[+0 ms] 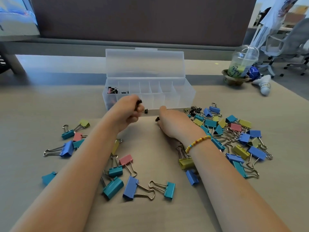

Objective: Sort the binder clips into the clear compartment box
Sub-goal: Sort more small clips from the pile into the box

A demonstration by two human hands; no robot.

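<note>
Head view: both bare forearms reach over the beige tabletop [150, 138] toward the clear plastic compartment box with its hinged lid standing open [148, 92]. The left hand [128, 111] is curled into a closed grip around several small black binder clips [139, 102], one poking out above the knuckles and another at its fingertips, just in front of the box's near wall. The right hand [172, 123], with a yellow beaded bracelet [197, 143] on its wrist, lies palm down on the tabletop; a small black clip [157, 119] shows at its fingertips, and the fingers look to be pinching it, though most of them are hidden under the hand. Only the far-left compartments hold anything: a few black clips and a pink one. Larger blue, teal, yellow and pink binder clips [234, 134] lie scattered to both sides, and a small cluster of black ones [194, 110] sits near the box's right front corner. The step in hand appears to be gathering the small black clips. To do it well, the right hand should lift its clip cleanly, pass it or carry it to the same left-end cell, and the left hand should open low over that cell so nothing bounces into a neighbouring one. The wire handles could snag together, so release them gently.
</note>
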